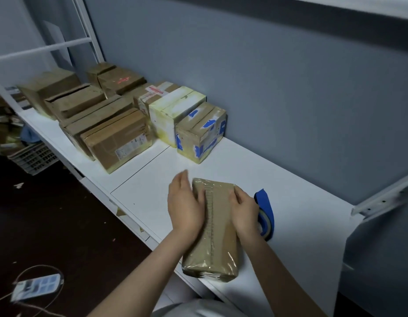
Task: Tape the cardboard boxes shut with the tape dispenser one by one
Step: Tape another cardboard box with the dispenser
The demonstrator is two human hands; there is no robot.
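A brown cardboard box (215, 234), wrapped in glossy clear tape, lies lengthwise on the white table (290, 202) in front of me. My left hand (184, 204) rests flat against its left side with the fingers straight. My right hand (243, 212) presses on its upper right edge, fingers bent over the corner. The blue tape dispenser (266, 213) lies on the table just right of the box, partly hidden behind my right hand.
Several cardboard boxes (116, 138) stand in rows at the back left of the table, the nearest a box with blue tape (202, 131). A grey wall runs behind. A plastic crate (32, 157) and a power strip (36, 286) sit on the dark floor to the left.
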